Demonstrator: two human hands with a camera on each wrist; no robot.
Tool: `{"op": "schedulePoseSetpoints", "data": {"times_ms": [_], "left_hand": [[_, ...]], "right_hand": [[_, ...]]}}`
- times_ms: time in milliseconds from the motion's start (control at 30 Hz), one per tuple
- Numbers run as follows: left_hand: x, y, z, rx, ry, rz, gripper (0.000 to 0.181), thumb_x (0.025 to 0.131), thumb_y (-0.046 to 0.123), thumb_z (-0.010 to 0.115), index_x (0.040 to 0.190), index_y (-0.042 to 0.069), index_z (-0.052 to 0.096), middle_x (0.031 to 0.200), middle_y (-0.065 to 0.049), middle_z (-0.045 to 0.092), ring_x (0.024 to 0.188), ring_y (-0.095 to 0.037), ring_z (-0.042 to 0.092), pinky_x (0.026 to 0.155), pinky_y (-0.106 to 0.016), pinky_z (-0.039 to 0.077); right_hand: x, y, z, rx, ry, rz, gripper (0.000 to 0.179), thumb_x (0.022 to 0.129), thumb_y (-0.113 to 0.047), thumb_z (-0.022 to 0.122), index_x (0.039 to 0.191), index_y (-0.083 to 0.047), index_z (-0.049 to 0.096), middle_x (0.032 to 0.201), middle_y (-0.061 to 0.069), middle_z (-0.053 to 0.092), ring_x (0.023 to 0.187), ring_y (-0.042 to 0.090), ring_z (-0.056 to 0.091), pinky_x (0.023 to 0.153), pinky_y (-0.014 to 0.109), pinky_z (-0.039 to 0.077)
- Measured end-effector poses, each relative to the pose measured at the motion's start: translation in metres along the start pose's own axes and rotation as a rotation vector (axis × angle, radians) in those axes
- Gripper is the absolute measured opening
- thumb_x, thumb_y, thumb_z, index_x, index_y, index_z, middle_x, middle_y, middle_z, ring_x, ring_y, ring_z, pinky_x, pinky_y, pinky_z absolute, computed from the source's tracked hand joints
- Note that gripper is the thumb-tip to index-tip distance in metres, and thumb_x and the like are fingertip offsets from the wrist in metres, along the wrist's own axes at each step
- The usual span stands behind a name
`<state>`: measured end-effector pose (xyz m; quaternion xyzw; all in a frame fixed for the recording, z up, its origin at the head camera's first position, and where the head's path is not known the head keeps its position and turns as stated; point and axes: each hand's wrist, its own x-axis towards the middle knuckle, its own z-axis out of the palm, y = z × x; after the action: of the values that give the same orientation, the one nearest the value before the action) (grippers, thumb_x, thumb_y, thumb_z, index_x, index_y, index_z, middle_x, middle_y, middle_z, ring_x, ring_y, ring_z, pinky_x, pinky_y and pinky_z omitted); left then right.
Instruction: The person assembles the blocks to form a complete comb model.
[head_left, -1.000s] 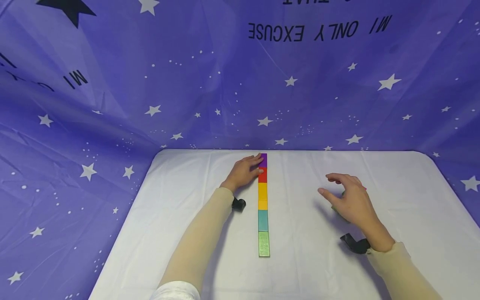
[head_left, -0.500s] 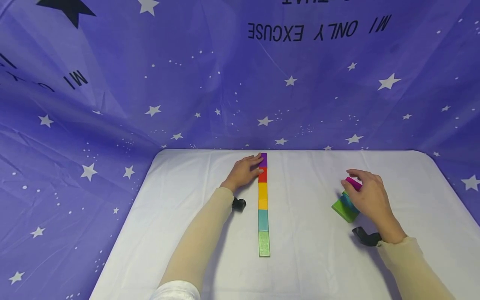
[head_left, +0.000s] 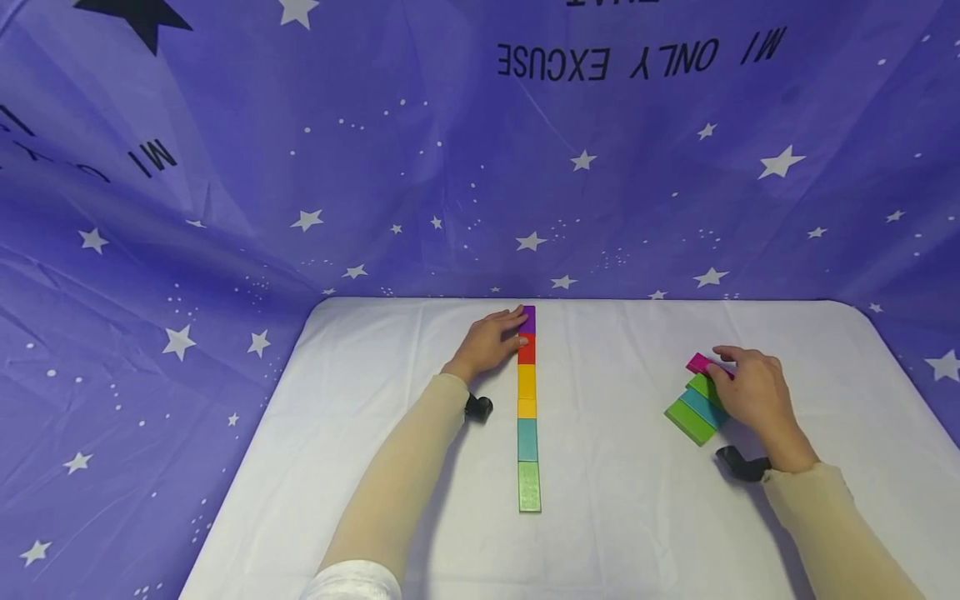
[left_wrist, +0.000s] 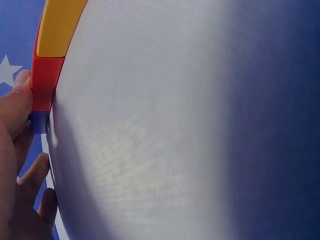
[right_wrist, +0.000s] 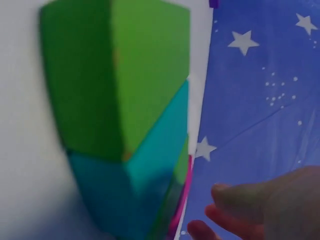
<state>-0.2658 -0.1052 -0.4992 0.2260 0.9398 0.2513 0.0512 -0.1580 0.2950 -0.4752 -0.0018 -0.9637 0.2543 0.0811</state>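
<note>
A straight row of blocks runs down the table in the head view: purple (head_left: 530, 320), red (head_left: 527, 355), two yellow (head_left: 527, 382), teal (head_left: 527, 440) and light green (head_left: 529, 486). My left hand (head_left: 483, 346) touches its far end, the thumb at the red block and a finger at the purple one. To the right lies a cluster of a magenta block (head_left: 698, 362), a green block (head_left: 703, 387), a teal block (head_left: 702, 408) and a larger green block (head_left: 687, 423). Over the cluster's far right side is my right hand (head_left: 757, 396), thumb and fingers spread, hiding part of the magenta and green blocks.
A white cloth covers the table (head_left: 600, 500). Purple star-printed fabric (head_left: 465, 167) rises behind it and at the sides. Each wrist carries a black camera mount, one beside the left hand (head_left: 478, 407) and one below the right (head_left: 741, 465).
My right hand has moved right, from left of the cluster to its right side, uncovering the green, teal and magenta blocks. The left hand and the row have stayed put.
</note>
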Motion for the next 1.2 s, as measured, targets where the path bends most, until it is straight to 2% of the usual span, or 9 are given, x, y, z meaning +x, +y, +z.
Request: {"op": "schedulePoseSetpoints", "data": {"times_ms": [100,233,500,633,733,933,1067,1200], "left_hand": [[0.0,0.001,-0.001,-0.004,-0.003,-0.001,0.054,0.1,0.035,0.063,0.149,0.017,0.05,0.159,0.006,0.038,0.147,-0.022,0.034,0.122,-0.041,0.024],[0.0,0.002,-0.002,-0.003,-0.007,0.002,0.054,0.1,0.035,0.063,0.149,0.017,0.05,0.159,0.006,0.038,0.147,-0.022,0.034,0.122,-0.041,0.023],[0.001,-0.001,-0.001,0.003,0.001,0.009,0.054,0.1,0.036,0.063,0.149,0.018,0.05,0.159,0.006,0.038,0.147,-0.021,0.035,0.122,-0.041,0.024],[0.001,-0.002,-0.001,0.004,0.001,0.008,0.054,0.1,0.036,0.063,0.149,0.018,0.05,0.159,0.006,0.038,0.147,-0.022,0.035,0.122,-0.042,0.024],[0.001,-0.001,0.0,0.005,-0.002,0.008,0.054,0.1,0.036,0.062,0.149,0.018,0.05,0.159,0.006,0.038,0.147,-0.021,0.035,0.122,-0.042,0.024],[0.001,-0.002,0.0,0.013,0.001,0.008,0.054,0.1,0.036,0.062,0.149,0.018,0.05,0.159,0.006,0.038,0.147,-0.021,0.035,0.122,-0.041,0.024],[0.001,-0.003,0.001,0.017,0.002,0.009,0.054,0.1,0.036,0.062,0.149,0.018,0.05,0.159,0.007,0.038,0.147,-0.021,0.035,0.122,-0.041,0.024],[0.001,-0.003,0.001,0.008,0.005,0.013,0.053,0.1,0.036,0.062,0.149,0.018,0.05,0.158,0.007,0.039,0.147,-0.021,0.035,0.122,-0.04,0.024]], "right_hand": [[0.003,0.005,0.001,-0.039,-0.051,0.027,0.034,0.096,-0.008,0.057,0.122,0.014,0.06,0.115,0.039,0.058,0.11,0.057,0.047,0.096,0.066,0.034],[0.006,0.011,0.003,-0.067,-0.081,0.011,0.03,0.096,-0.005,0.056,0.12,0.013,0.062,0.114,0.041,0.058,0.109,0.057,0.049,0.099,0.067,0.032],[0.017,0.024,0.006,-0.012,-0.105,-0.105,0.028,0.096,0.0,0.058,0.122,0.006,0.065,0.116,0.038,0.06,0.111,0.056,0.049,0.097,0.065,0.029],[0.021,0.027,0.006,0.022,-0.146,-0.104,0.031,0.098,-0.003,0.059,0.127,0.005,0.063,0.12,0.038,0.057,0.116,0.056,0.046,0.099,0.066,0.027],[0.019,0.024,0.006,0.018,-0.151,-0.038,0.039,0.101,-0.015,0.058,0.132,0.008,0.056,0.119,0.039,0.056,0.113,0.057,0.044,0.097,0.066,0.029],[0.011,0.01,0.008,-0.032,-0.159,0.153,0.078,0.096,-0.044,0.061,0.136,0.019,0.039,0.117,0.044,0.049,0.109,0.059,0.04,0.09,0.067,0.035],[0.009,0.004,0.014,-0.036,-0.142,0.22,0.088,0.092,-0.048,0.064,0.136,0.023,0.035,0.115,0.044,0.044,0.109,0.06,0.037,0.084,0.066,0.039],[0.008,0.001,0.019,-0.045,-0.127,0.257,0.088,0.09,-0.046,0.066,0.133,0.024,0.037,0.112,0.043,0.042,0.107,0.059,0.036,0.079,0.063,0.042]]}}
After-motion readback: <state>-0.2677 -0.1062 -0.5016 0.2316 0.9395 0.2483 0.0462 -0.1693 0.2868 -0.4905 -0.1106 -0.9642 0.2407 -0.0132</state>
